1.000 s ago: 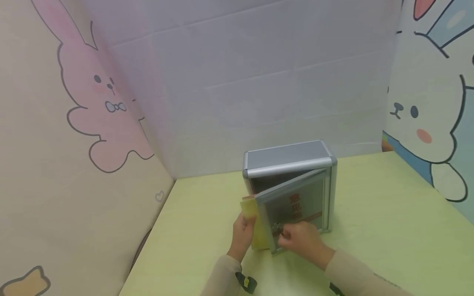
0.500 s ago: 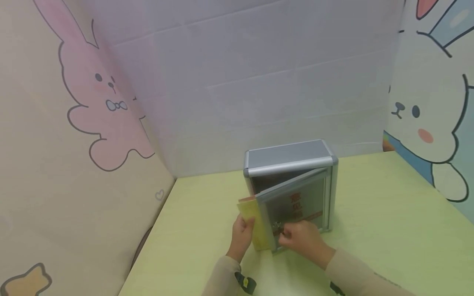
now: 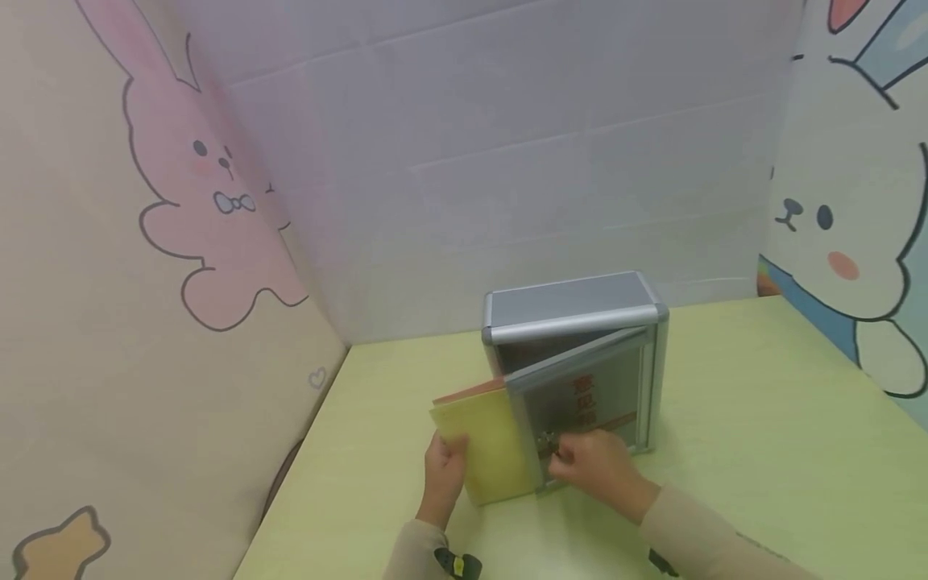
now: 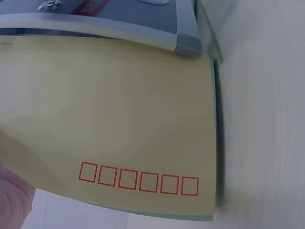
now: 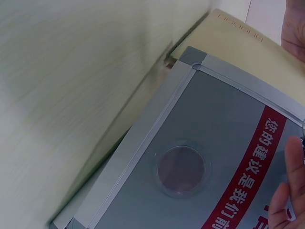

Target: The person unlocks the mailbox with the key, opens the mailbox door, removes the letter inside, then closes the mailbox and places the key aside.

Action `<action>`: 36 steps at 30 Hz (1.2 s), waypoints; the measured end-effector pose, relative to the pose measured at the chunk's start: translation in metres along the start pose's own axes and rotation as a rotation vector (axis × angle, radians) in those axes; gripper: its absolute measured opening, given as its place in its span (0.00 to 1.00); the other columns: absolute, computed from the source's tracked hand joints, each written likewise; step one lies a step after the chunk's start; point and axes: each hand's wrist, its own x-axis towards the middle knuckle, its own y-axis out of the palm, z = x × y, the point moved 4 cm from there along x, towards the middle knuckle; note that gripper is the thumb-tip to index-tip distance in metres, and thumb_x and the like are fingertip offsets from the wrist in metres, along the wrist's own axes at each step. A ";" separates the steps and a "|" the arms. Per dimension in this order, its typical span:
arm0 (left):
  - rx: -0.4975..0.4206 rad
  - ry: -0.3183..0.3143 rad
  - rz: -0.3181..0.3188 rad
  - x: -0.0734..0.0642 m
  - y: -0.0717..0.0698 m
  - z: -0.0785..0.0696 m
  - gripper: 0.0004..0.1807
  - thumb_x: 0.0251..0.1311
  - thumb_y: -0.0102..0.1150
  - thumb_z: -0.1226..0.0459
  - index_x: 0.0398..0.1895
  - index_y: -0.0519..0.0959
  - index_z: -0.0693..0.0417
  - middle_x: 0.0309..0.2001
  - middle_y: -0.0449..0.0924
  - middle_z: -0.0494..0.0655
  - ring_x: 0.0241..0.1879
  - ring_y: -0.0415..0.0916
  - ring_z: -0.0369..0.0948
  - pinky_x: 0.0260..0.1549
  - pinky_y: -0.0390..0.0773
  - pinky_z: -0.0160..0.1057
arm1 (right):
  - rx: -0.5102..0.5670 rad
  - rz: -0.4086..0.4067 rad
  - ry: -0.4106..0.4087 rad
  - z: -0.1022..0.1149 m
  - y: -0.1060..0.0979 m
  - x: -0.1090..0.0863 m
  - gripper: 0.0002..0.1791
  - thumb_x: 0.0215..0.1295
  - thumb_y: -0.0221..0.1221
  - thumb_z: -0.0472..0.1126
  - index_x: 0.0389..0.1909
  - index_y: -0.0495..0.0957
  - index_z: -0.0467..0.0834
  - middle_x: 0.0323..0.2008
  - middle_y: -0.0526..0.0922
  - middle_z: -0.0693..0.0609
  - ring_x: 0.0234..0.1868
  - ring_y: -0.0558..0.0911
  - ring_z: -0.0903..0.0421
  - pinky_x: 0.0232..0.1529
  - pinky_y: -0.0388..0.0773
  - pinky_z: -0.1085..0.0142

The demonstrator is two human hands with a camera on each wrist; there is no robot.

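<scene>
My left hand (image 3: 444, 471) pinches the outer edge of a yellow envelope (image 3: 493, 443) with a reddish sheet (image 3: 467, 392) behind it. Both stick out to the left from the partly open door (image 3: 616, 391) of a grey metal suggestion box (image 3: 569, 302). In the left wrist view, the envelope (image 4: 119, 114) bears a row of red postcode squares, and a green edge shows behind it. My right hand (image 3: 598, 467), fingers curled, grips a key at the door's lock (image 3: 545, 439); the key itself is mostly hidden by the fingers.
The box stands on a pale yellow-green table (image 3: 761, 419). Behind it hangs a whitish cloth (image 3: 507, 161). Side panels with cartoon rabbits flank the table. A round clear disc (image 5: 181, 169) sits on the door's face.
My left hand has moved left, drawing the envelope and the reddish sheet farther out past the door's edge. The right hand stays at the lock, and the door holds about the same angle.
</scene>
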 end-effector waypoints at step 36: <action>-0.051 -0.223 -0.116 -0.010 -0.042 0.002 0.17 0.70 0.44 0.70 0.58 0.65 0.72 0.35 0.79 0.49 0.29 0.76 0.35 0.29 0.76 0.32 | 0.056 0.149 0.084 0.003 -0.002 0.004 0.19 0.44 0.60 0.37 0.11 0.58 0.50 0.10 0.55 0.67 0.16 0.48 0.74 0.14 0.50 0.78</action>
